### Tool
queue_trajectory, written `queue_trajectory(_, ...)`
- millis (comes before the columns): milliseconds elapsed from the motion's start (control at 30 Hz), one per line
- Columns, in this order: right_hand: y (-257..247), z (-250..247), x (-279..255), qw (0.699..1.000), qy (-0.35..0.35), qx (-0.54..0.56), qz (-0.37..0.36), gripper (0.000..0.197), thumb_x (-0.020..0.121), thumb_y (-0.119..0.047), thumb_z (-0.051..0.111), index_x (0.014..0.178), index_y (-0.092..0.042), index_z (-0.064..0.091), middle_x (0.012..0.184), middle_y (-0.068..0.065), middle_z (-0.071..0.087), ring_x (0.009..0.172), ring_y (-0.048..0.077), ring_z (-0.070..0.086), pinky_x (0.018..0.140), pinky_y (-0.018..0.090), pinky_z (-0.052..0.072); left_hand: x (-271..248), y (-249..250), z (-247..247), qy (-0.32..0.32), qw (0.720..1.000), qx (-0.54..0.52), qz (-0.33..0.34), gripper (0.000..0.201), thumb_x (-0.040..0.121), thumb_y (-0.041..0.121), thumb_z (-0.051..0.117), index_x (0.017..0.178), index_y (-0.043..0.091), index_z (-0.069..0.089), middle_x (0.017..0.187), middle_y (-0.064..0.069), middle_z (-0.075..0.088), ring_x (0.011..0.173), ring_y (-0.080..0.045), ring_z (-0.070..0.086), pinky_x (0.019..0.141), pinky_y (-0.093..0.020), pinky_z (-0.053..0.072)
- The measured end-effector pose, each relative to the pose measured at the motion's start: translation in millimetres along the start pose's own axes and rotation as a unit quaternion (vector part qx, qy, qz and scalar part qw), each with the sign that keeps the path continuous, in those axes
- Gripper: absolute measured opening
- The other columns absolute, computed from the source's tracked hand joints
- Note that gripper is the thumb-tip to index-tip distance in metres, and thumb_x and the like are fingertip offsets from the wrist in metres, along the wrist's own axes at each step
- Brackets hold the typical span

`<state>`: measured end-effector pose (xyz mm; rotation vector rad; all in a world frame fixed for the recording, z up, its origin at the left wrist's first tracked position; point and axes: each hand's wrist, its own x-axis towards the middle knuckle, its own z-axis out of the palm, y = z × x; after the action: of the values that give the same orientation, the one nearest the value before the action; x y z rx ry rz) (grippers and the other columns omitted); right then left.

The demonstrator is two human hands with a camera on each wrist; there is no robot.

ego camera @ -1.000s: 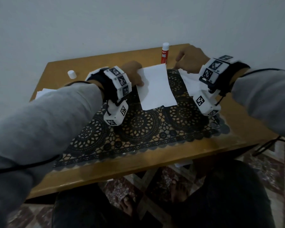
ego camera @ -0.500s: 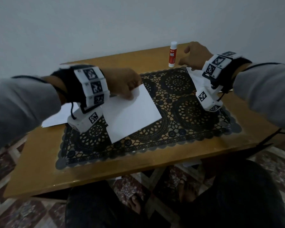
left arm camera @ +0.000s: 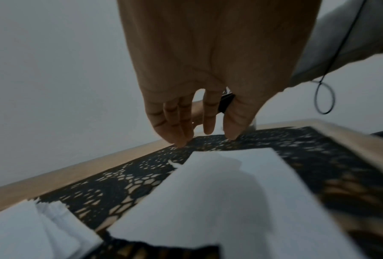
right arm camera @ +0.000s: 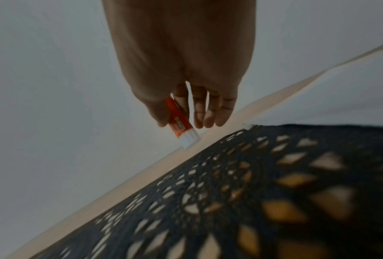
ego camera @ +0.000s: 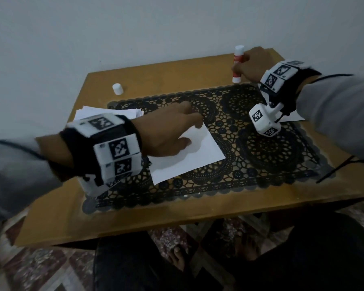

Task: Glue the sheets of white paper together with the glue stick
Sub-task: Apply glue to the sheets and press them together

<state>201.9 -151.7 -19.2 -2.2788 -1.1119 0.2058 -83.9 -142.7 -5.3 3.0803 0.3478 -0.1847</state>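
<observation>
While the right hand grips the stick, step: glue pick-up. The task is judged early, as one sheet lies alone with no paper on it.
Next move: bring the stick toward 7 o'clock to the sheet, pin the sheet with the left hand, coat it, then lay a second paper on top.
Stack: white papers at 9 o'clock on the table, overlapping the mat edge.
Cap: small, white, upright at 10 o'clock, well apart from the stick.
Left hand: released, fingers straight, grasping nothing. It lies over the sheet's 10 o'clock corner with the thumb on the paper.
Sheet: white, flat, uncreased, askew on the mat just left of centre. It is thin and likely to slide under the stick unless pinned.
Stick: at 1 o'clock near the far edge, roughly upright, with a red band and a ribbed white base. Whether the white top is a cap or bare glue cannot be told.
Right hand: clenched on the stick's barrel, thumb opposing fingers.
Spare paper: white, at 3 o'clock, partly under the right wrist.
</observation>
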Motion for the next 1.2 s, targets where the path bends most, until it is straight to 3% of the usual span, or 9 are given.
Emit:
queue_trajectory(100,-10,-3,-11,0.997,0.008,-0.009,-0.082,0.021,0.084,-0.026,0.066,0.093,-0.007,0.069,0.086,0.008,0.065,0.077,0.019,0.057,0.057,0.024,0.038,-31,30,5,-0.106,0.991,0.076,-0.018,0.060,0.095,0.053,0.036,0.145,0.024,0.023,0.139,-0.010,0.032,0.125,-0.024,0.032,0.103,-0.043,0.038)
queue_trajectory(200,-30,-8,-32,0.985,-0.054,-0.008,-0.166,0.029,0.089,-0.036,0.063,0.100,-0.010,0.069,0.084,0.008,0.067,0.071,0.019,0.059,0.060,0.025,0.041,-54,59,24,-0.221,0.972,0.069,-0.046,0.080,0.089,0.068,0.018,0.150,0.023,-0.006,0.156,-0.018,-0.002,0.142,-0.037,0.007,0.112,-0.051,0.026)
queue_trajectory(300,-56,-9,-60,0.964,-0.130,-0.001,-0.234,0.042,0.086,-0.050,0.064,0.100,-0.012,0.073,0.078,0.006,0.069,0.059,0.011,0.058,0.059,0.021,0.041,-60,63,36,-0.242,0.967,0.061,-0.051,0.086,0.085,0.071,0.010,0.147,0.021,-0.023,0.153,-0.019,-0.026,0.143,-0.040,-0.017,0.116,-0.053,0.011)
queue_trajectory(367,-72,-4,-80,0.953,-0.149,0.003,-0.264,0.034,0.079,-0.050,0.071,0.091,-0.019,0.072,0.080,-0.011,0.066,0.062,-0.003,0.054,0.059,0.013,0.036,-62,61,36,-0.240,0.968,0.049,-0.050,0.084,0.087,0.070,0.010,0.146,0.022,-0.025,0.153,-0.018,-0.028,0.142,-0.038,-0.020,0.117,-0.052,0.007)
queue_trajectory(467,-92,16,-106,0.940,-0.176,0.018,-0.291,0.025,0.077,-0.038,0.076,0.086,-0.015,0.071,0.080,-0.008,0.066,0.062,-0.001,0.053,0.057,0.016,0.037,-63,60,35,-0.237,0.969,0.050,-0.047,0.083,0.089,0.068,0.013,0.146,0.022,-0.026,0.153,-0.017,-0.029,0.142,-0.038,-0.021,0.118,-0.051,0.005)
queue_trajectory(633,-119,51,-138,0.924,-0.202,0.026,-0.323,0.032,0.078,-0.026,0.073,0.082,0.006,0.069,0.081,0.021,0.069,0.066,0.033,0.060,0.051,0.024,0.036,-65,66,38,-0.226,0.972,0.045,-0.055,0.088,0.086,0.071,0.014,0.147,0.020,-0.025,0.153,-0.018,-0.027,0.142,-0.039,-0.021,0.116,-0.052,0.003)
queue_trajectory(767,-127,69,-144,0.924,-0.209,-0.002,-0.319,0.025,0.078,-0.020,0.072,0.070,-0.002,0.057,0.064,0.004,0.055,0.053,0.014,0.043,0.047,0.021,0.029,-64,64,38,-0.226,0.972,0.032,-0.054,0.088,0.085,0.072,0.013,0.146,0.021,-0.026,0.153,-0.018,-0.028,0.142,-0.039,-0.022,0.117,-0.052,0.002)
queue_trajectory(1033,-96,49,-126,0.947,-0.169,-0.048,-0.269,0.024,0.080,-0.022,0.069,0.082,0.001,0.063,0.076,0.013,0.063,0.064,0.022,0.053,0.054,0.028,0.037,-63,64,38,-0.212,0.975,0.036,-0.049,0.086,0.086,0.071,0.013,0.149,0.022,-0.020,0.155,-0.017,-0.023,0.143,-0.039,-0.016,0.116,-0.052,0.007)
queue_trajectory(1200,-67,32,-113,0.961,-0.131,-0.069,-0.233,0.029,0.080,-0.025,0.069,0.084,0.003,0.063,0.081,0.017,0.065,0.066,0.023,0.050,0.054,0.029,0.036,-55,60,28,-0.140,0.989,0.004,-0.049,0.071,0.092,0.064,0.024,0.149,0.024,0.011,0.153,-0.011,0.015,0.135,-0.033,0.022,0.109,-0.049,0.031)
